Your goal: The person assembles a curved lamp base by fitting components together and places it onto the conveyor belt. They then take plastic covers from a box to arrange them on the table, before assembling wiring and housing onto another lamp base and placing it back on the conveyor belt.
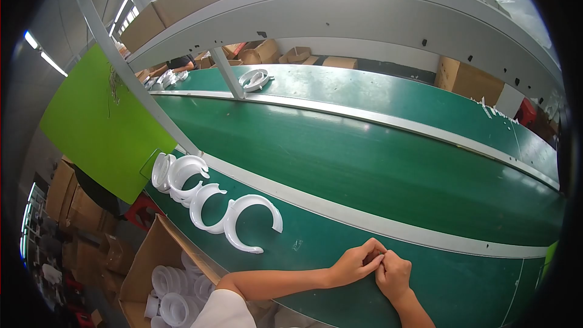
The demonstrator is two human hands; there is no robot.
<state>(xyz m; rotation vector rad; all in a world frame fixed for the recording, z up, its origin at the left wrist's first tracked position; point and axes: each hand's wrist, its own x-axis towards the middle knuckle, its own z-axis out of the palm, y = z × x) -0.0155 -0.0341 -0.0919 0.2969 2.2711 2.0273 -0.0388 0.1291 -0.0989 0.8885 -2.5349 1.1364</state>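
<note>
My left hand (357,265) and my right hand (395,274) meet over the near strip of the green worktable (303,231), fingertips touching. Both are closed, with fingers curled in a pinch; anything between them is too small or hidden to make out. To the left of my hands lies a white C-shaped plastic piece (234,222), its opening facing right. Similar white curved pieces (203,209) rest beside it in a row, touching or overlapping, apart from my hands.
Below the table's left edge stands a cardboard box (136,282) holding several white round plastic parts (176,308). A green conveyor belt (364,164) runs beyond a metal rail. More white rings (255,79) sit across it. A grey shelf (364,12) spans overhead; a lime-green panel (103,124) hangs left.
</note>
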